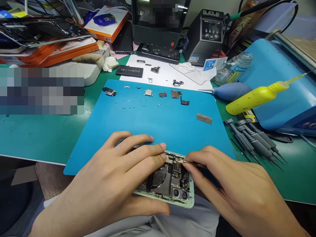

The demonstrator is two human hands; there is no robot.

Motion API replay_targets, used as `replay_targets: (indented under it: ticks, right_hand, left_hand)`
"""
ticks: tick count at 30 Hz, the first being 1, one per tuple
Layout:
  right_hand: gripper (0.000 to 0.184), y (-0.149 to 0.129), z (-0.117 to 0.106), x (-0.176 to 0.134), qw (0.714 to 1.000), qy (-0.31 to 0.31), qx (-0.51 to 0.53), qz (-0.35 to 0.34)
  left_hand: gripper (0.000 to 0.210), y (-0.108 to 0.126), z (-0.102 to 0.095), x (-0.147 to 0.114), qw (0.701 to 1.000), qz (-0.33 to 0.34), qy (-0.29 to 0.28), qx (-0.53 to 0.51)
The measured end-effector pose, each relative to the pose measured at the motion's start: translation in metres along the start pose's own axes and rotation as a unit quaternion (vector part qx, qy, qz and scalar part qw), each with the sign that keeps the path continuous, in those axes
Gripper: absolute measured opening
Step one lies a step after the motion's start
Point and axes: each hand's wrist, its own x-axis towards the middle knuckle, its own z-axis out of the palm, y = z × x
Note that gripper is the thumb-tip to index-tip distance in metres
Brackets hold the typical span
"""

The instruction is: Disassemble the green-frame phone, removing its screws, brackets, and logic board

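Observation:
My left hand [116,174] grips an opened smartphone [158,179] with a pale green frame, fingers across its top side and thumb along the near edge. The phone's insides show: a round dark coil, small boards, and two camera lenses near the right end. My right hand [229,181] is closed in a pinch on thin metal tweezers [195,163]. Their tip touches or hovers just over the small circuit board [176,168] near the phone's upper right corner; I cannot tell which. The phone tilts over the near edge of a blue mat [158,121].
Small screws and removed parts, including a metal shield [148,92], lie along the mat's far half. A grey metal bar [204,118] rests at right. Beyond are a battery [129,71], a blue air blower [232,91], a yellow bottle [259,98] and several grey screwdrivers [256,138].

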Motion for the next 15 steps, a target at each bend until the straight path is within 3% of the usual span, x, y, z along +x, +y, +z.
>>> replay_targets:
  ticks: [11, 15]
  right_hand:
    - [0.014, 0.000, 0.000, -0.008, 0.998, 0.009, 0.049, 0.029]
    - [0.006, 0.004, 0.001, -0.015, 0.988, 0.052, 0.101, 0.108]
  left_hand:
    - [0.060, -0.002, 0.001, -0.001, 1.000, 0.008, -0.001, 0.002]
    - [0.067, 0.005, -0.004, 0.001, 1.000, -0.009, -0.003, -0.004]
